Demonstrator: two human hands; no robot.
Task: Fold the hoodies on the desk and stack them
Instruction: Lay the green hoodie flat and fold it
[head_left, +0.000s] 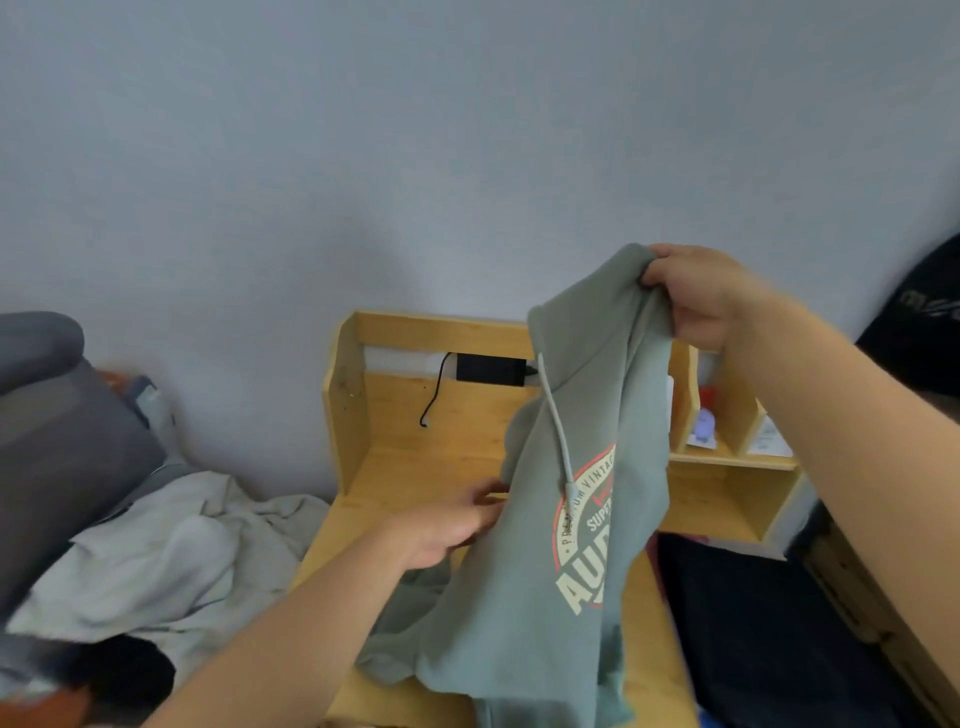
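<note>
Your right hand (693, 293), upper right of the frame, grips the top of the green hoodie (561, 545) and holds it up above the wooden desk (410, 473). Your left hand (457, 519), at center, touches the hoodie's left edge with relaxed fingers. Dark clothing (753, 623) lies at lower right.

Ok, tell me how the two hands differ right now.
The right hand is raised high; the left hand sits low near the desk. The right hand grips the top of the green hoodie in a fist; the left hand's fingers reach to the hoodie's side edge. Both touch the same hoodie.
</note>
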